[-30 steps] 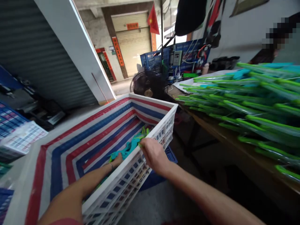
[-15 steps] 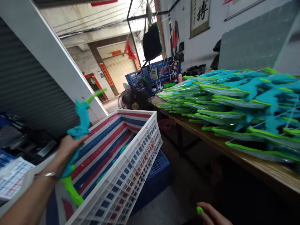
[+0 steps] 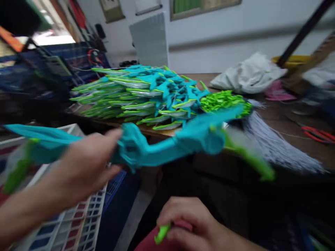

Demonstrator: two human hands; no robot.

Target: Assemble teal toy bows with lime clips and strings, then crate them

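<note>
My left hand is closed around a bundle of teal fabric pieces with green ends, held out level in front of me and blurred by motion. My right hand rests low near my lap, fingers curled on a small bright green piece. A big stack of the same teal and green pieces lies on the wooden table behind the bundle. The white plastic crate is at the lower left, below my left arm.
A pile of loose green pieces and a bundle of grey cords lie on the table. Red-handled scissors are at the right. A white bag sits further back. A blue crate stands under the white one.
The view has swung right from the crate toward the table. My left hand lifted the teal pieces out of the crate and carried them across; my right hand dropped to my lap with a green piece.
</note>
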